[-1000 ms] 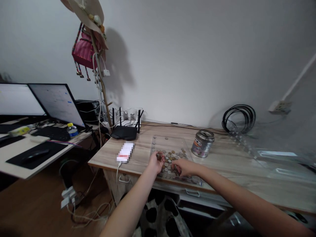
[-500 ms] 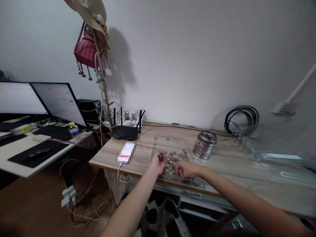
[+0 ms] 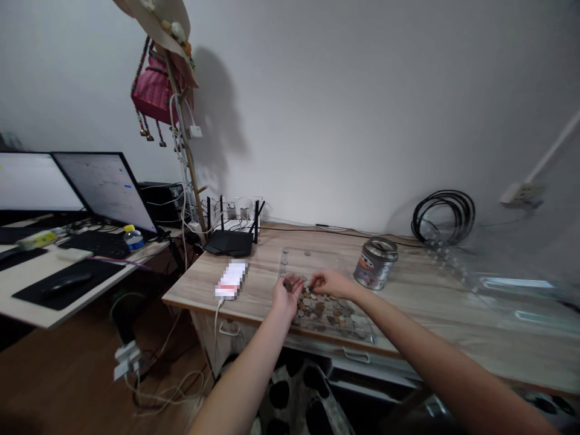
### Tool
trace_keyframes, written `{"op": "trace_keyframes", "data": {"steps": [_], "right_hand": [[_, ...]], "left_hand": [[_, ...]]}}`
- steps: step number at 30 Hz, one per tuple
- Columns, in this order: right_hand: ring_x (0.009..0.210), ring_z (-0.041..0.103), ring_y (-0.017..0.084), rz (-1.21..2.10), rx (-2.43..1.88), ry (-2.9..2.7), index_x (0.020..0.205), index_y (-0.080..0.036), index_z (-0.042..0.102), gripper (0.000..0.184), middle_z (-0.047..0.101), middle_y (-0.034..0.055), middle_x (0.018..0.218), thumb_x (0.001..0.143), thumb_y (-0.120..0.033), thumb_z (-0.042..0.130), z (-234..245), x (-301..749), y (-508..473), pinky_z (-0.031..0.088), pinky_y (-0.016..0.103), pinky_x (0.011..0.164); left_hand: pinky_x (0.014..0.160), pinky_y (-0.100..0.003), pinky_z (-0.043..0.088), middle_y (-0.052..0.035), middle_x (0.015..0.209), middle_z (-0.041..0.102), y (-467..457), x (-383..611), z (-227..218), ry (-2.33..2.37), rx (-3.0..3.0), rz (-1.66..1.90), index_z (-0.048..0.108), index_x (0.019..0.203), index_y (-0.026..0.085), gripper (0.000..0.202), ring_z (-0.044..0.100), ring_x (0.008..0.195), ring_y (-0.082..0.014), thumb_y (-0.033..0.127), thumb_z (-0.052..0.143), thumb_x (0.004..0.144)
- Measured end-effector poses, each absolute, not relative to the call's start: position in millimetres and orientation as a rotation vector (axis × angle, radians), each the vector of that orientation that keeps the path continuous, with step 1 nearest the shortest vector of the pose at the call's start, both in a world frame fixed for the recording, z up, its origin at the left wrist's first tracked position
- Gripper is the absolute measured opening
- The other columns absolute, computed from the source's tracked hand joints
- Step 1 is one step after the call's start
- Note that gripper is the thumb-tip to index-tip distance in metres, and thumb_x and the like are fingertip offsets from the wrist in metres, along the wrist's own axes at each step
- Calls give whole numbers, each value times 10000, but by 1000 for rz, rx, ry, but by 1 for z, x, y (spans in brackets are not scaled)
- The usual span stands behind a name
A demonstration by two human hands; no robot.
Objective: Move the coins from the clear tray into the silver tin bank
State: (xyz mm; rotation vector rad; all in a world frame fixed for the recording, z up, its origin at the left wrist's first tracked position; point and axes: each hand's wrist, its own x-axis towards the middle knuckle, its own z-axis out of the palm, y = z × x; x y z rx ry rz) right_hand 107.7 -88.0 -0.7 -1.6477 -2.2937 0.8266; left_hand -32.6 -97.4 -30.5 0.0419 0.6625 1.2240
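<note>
Coins [image 3: 335,311] in silver and copper tones lie spread over a clear plastic tray [image 3: 334,257] on the wooden desk. My left hand [image 3: 287,295] is cupped palm up at the tray's left side, with a few coins [image 3: 288,284] in its palm. Over the coins, just right of it, my right hand [image 3: 330,284] has thumb and fingers pinched together; a small dark coin seems to sit at the fingertips. A few coins stand apart along the tray's far left edge. Right of the tray is a metal tin [image 3: 376,264] with a slot in its lid.
A phone [image 3: 232,279] on a white cable lies left of the tray, with a black router [image 3: 230,241] behind it. Coiled black cable [image 3: 443,219] leans on the wall. Clear plastic sheeting [image 3: 512,290] covers the right. Monitors [image 3: 106,190] stand on another desk leftward.
My right hand has moved left and away from me, from the near coins to beside my left fingers. My left hand has opened somewhat, showing coins in its palm.
</note>
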Motion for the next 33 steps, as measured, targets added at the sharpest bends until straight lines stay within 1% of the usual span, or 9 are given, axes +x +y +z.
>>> {"op": "trace_keyframes", "data": {"steps": [3, 5, 7, 9, 11, 14, 22, 31, 33], "right_hand": [[610, 563, 106, 713, -1627, -2213, 953, -150, 591, 278, 647, 36, 747, 714, -208, 461, 11, 105, -71, 421, 199, 531], [681, 575, 115, 618, -1649, -2176, 1010, -164, 572, 302, 648, 55, 829, 751, -208, 424, 13, 107, -60, 424, 206, 571], [714, 570, 130, 515, -1705, -2163, 957, -166, 599, 270, 646, 64, 821, 740, -180, 440, 9, 111, -54, 415, 220, 605], [694, 559, 144, 448, -1769, -2187, 844, -164, 630, 206, 641, 57, 745, 683, -142, 504, -2, 115, -52, 400, 235, 618], [664, 546, 147, 423, -1809, -2236, 783, -164, 637, 182, 632, 42, 695, 625, -122, 559, -14, 119, -55, 385, 237, 610], [646, 531, 134, 422, -1818, -2297, 808, -163, 632, 197, 627, 32, 706, 620, -148, 576, -29, 120, -59, 367, 221, 584], [569, 493, 98, 576, -1810, -2325, 704, -132, 609, 125, 592, 4, 626, 587, -116, 569, -29, 111, -55, 336, 188, 506], [449, 426, 56, 1107, -1557, -2485, 863, -174, 608, 357, 488, -75, 531, 521, -77, 571, -26, 112, -114, 302, 151, 410], [439, 412, 51, 1131, -1562, -2500, 855, -172, 605, 344, 475, -76, 523, 531, -68, 553, -23, 114, -119, 294, 151, 410]], "left_hand": [[582, -261, 498, -47, 639, 532, -97, -32, -29, 649, 16, 1115, 476, 710, 143, 193, 562, 617, -130, 155, 318, 821], [534, -240, 490, -34, 617, 518, -97, -33, -28, 625, 8, 1086, 470, 711, 141, 205, 547, 578, -115, 149, 301, 828], [431, -168, 426, -27, 585, 499, -97, -34, -27, 607, 23, 1058, 466, 689, 132, 199, 507, 509, -86, 133, 314, 817], [332, -116, 294, -15, 539, 465, -97, -37, -28, 607, 40, 1031, 451, 650, 130, 191, 433, 426, -56, 133, 337, 804], [292, -109, 173, 7, 501, 428, -98, -39, -28, 605, 48, 1029, 432, 625, 135, 198, 339, 360, -35, 152, 345, 802], [288, -116, 100, 31, 476, 393, -98, -39, -30, 608, 51, 1045, 416, 624, 142, 217, 238, 316, -19, 185, 323, 815], [303, -125, 108, 26, 481, 405, -99, -39, -27, 624, 74, 1081, 416, 642, 147, 200, 252, 317, -26, 183, 317, 812], [308, -121, 124, 26, 480, 411, -98, -37, -30, 622, 85, 1104, 431, 634, 140, 190, 280, 325, -21, 170, 336, 796], [308, -120, 122, 26, 481, 411, -98, -37, -30, 618, 84, 1105, 432, 633, 138, 192, 276, 327, -20, 170, 336, 796]]}}
